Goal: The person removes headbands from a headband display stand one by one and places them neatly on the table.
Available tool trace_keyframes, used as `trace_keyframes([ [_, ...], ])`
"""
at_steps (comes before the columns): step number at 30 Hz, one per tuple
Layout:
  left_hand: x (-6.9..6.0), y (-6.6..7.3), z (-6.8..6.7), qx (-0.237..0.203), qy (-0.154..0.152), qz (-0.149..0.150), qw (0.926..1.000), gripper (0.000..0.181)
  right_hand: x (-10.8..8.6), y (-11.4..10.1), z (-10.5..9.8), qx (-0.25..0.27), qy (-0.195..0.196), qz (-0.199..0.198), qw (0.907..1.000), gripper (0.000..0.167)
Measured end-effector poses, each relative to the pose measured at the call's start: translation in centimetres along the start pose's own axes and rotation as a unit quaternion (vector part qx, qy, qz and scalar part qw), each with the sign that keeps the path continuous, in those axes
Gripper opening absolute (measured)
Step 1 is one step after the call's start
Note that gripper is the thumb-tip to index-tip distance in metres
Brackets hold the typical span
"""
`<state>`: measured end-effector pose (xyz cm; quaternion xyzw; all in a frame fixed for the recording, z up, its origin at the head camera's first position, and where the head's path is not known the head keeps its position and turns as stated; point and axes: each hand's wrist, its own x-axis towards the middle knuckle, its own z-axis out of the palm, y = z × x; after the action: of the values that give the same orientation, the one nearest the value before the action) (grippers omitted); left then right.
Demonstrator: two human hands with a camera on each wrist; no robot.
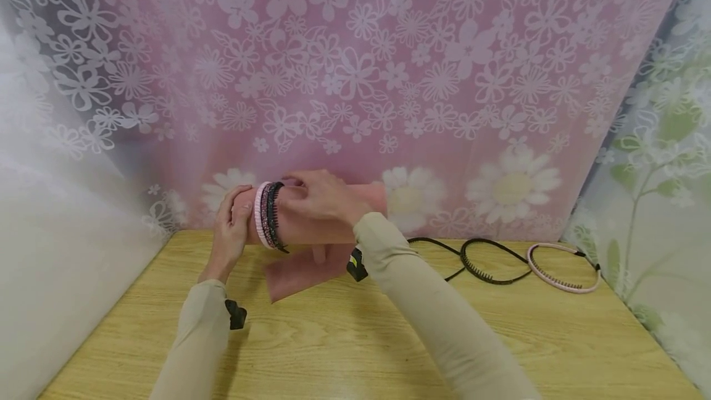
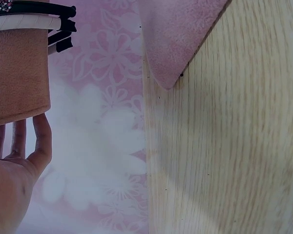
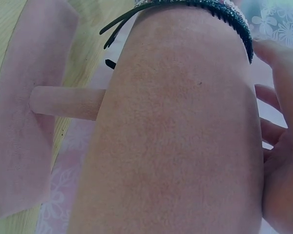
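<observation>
A pink velvety headband stand [image 1: 311, 227] has a horizontal roll on a short post above a flat base. Side by side near the roll's left end sit several headbands: a white one [image 1: 258, 215], a glittery pinkish one [image 1: 266, 215] and a black toothed one [image 1: 273, 212]. My left hand [image 1: 229, 233] grips that end, thumb in front and fingers over the top. In the left wrist view, the fingers [image 2: 42, 141] pass behind the roll's rim. My right hand [image 1: 328, 196] lies over the roll's top, a fingertip against the black headband's edge in the right wrist view; its other fingers are partly hidden.
On the wooden table [image 1: 333, 344], to the right, lie a thin black headband [image 1: 436, 241], a black toothed headband [image 1: 489, 278] and a pink headband [image 1: 566, 289]. A pink flowered backdrop [image 1: 361, 79] stands right behind the stand. Pale flowered sheets flank both sides.
</observation>
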<state>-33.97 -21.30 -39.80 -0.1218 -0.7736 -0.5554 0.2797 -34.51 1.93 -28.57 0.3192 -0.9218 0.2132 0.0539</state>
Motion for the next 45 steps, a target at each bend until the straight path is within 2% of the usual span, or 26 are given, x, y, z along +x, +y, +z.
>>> trace_keyframes([
  [3,-0.3,1.2,-0.1,-0.001,-0.005,-0.006,1.0000,0.043,0.2,-0.2,0.2,-0.027,-0.004,0.003,0.9996,0.069],
  [7,-0.8,3.5,-0.4,-0.003,-0.013,-0.015,0.9998,0.043,0.5,-0.4,0.6,-0.077,-0.002,0.009,0.9970,0.077],
  [10,-0.8,3.6,-0.4,-0.007,-0.013,-0.016,0.9998,0.042,0.5,-0.6,0.8,-0.102,0.002,0.010,0.9948,0.077],
  [16,0.0,0.8,-0.2,-0.005,-0.004,-0.013,0.9999,0.041,0.6,-1.0,0.8,-0.129,-0.008,0.016,0.9915,0.081],
  [20,0.3,0.0,-0.2,-0.004,0.002,-0.004,1.0000,0.042,0.7,-1.2,0.7,-0.129,-0.019,0.021,0.9912,0.085],
  [29,0.2,-0.1,0.0,-0.002,0.004,0.001,1.0000,0.042,0.6,-1.3,0.6,-0.114,-0.023,0.033,0.9927,0.088],
  [39,0.1,0.2,0.0,-0.005,0.003,-0.002,1.0000,0.041,0.2,-1.0,0.3,-0.105,-0.036,0.017,0.9937,0.084],
  [45,0.2,0.1,0.1,0.001,0.005,0.004,1.0000,0.040,0.0,-1.0,0.3,-0.114,-0.048,0.020,0.9921,0.090],
])
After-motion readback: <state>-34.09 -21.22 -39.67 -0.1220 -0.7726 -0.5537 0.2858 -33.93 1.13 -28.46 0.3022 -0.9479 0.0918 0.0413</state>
